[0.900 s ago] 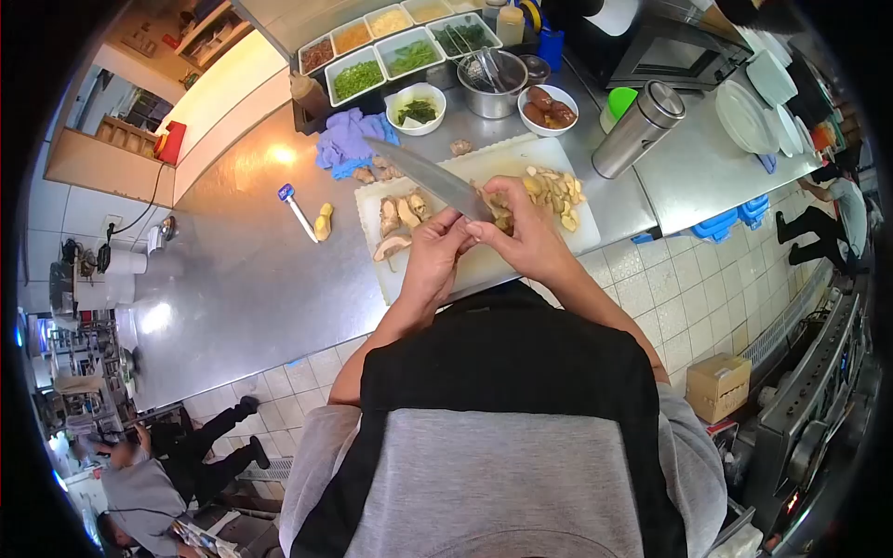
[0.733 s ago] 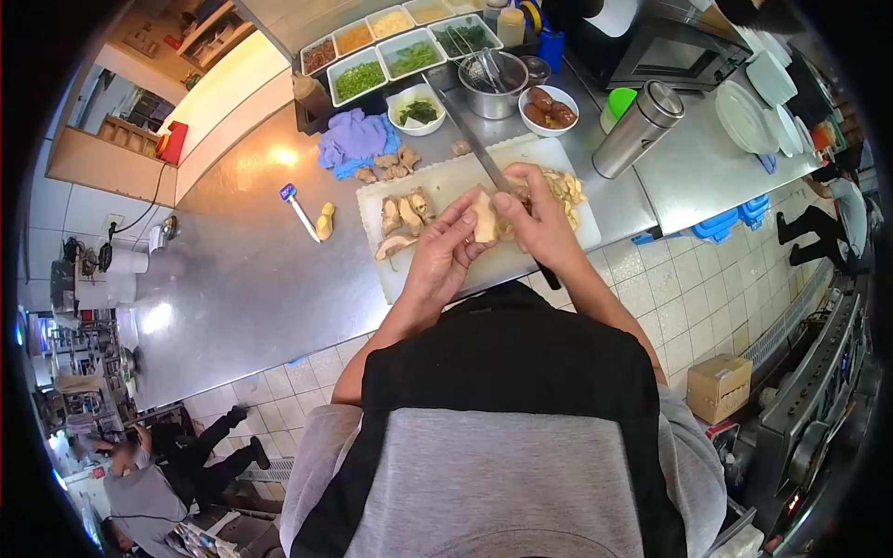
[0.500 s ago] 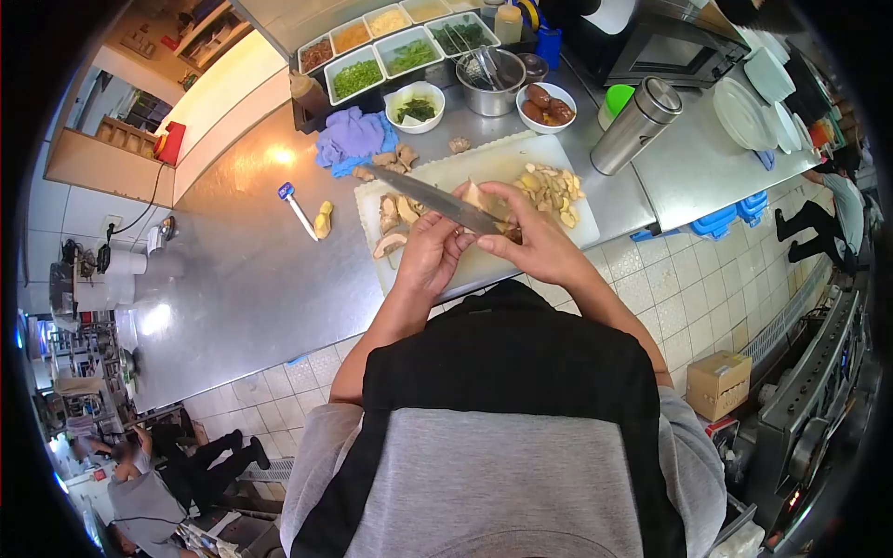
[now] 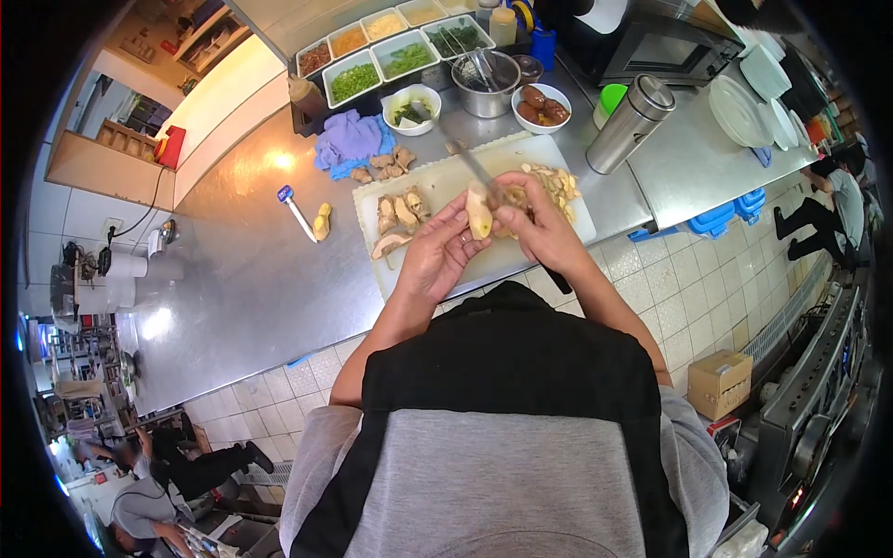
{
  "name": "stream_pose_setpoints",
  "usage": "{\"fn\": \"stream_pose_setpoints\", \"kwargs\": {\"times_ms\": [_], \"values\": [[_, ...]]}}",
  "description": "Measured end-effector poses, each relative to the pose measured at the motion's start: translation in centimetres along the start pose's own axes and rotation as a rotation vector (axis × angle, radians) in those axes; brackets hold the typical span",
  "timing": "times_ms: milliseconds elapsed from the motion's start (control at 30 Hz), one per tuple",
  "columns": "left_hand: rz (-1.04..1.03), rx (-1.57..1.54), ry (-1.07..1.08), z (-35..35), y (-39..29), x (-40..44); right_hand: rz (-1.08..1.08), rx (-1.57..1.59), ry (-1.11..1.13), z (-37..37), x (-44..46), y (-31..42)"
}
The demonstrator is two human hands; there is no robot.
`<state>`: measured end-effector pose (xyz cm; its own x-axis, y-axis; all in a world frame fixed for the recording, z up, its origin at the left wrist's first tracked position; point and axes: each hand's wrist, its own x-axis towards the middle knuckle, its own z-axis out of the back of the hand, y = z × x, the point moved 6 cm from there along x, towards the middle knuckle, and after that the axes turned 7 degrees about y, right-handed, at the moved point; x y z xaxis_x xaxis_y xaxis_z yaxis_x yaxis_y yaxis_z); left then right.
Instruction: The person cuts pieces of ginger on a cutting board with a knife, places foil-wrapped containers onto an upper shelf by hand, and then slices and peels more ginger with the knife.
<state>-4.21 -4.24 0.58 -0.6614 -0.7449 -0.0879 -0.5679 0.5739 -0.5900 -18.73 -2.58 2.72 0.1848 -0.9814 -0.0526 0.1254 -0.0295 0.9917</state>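
The desk (image 4: 242, 288) is smooth, glossy metal; the pot (image 4: 486, 102) and flask (image 4: 629, 128) are shiny metal; the knife (image 4: 473, 166) has a metal blade; the board (image 4: 437, 177) looks like matt plastic; the peeled piece (image 4: 479, 216) looks smooth; the rag (image 4: 347, 138) is crumpled, matt cloth.

The person wears a heathered-grey, short-sleeved cloth top (image 4: 507, 470). Over it lies a black cloth apron (image 4: 507, 349) with a straight upper edge and two broad black straps (image 4: 339, 479). Both forearms (image 4: 377, 349) are bare.

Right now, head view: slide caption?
Left hand holds a pale ginger-like piece, right hand a knife, above a cutting board.
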Motion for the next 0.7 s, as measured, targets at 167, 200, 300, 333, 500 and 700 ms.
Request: {"fn": "stream_pose_setpoints", "kwargs": {"times_ms": [167, 200, 300, 333, 500, 700], "values": [[-0.044, 0.025, 0.009, 1.1, -0.3, 0.2, 0.108, -0.272, 0.115, -1.0, -1.1, 1.6], [-0.044, 0.050, -0.009, 0.7, -0.5, 0.2, 0.066, -0.291, 0.139, -0.9, -1.2, 1.7], [-0.014, 0.087, -0.051, 1.1, -0.4, 0.3, 0.059, -0.346, 0.140, -0.8, -1.2, 1.4], [-0.021, 0.070, -0.051, 1.2, -0.3, 0.2, 0.055, -0.344, 0.125, -0.8, -1.2, 1.3], [-0.017, -0.014, 0.040, 3.0, 1.4, 0.6, 0.142, -0.418, -0.032, -0.8, -0.6, 0.3], [-0.004, -0.145, -0.002, 1.0, 0.8, 0.6, 0.134, -0.176, -0.081, 0.5, 0.2, -0.7]]}}
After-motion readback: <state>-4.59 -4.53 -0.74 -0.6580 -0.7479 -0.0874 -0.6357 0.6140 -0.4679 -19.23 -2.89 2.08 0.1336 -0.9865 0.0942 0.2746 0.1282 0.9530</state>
